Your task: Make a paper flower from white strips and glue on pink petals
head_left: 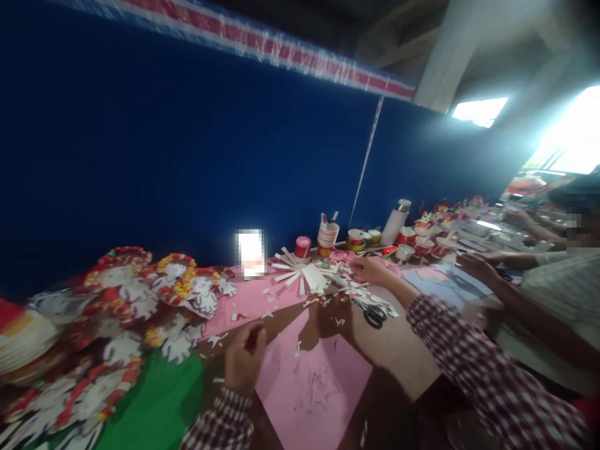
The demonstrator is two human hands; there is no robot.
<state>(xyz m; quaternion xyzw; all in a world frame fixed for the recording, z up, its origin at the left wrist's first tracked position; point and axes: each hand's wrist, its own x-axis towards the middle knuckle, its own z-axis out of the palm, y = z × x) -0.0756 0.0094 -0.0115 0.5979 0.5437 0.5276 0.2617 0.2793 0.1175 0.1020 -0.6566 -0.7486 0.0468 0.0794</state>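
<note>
Our right hand (372, 270) reaches across the tabletop (398, 350), grip unclear | scissors (374, 314) lie just nearer us | left hand (244, 362) curled, contents unclear, on pink paper (314, 381)

free: pink sheet (314, 381) between both hands, bare | left: heaped paper decorations (140, 300) block | ahead: scissors (374, 314), white cutouts (304, 275), cups (327, 239) crowd counter (398, 350) | right: co-worker's arm (515, 300) bars
</note>
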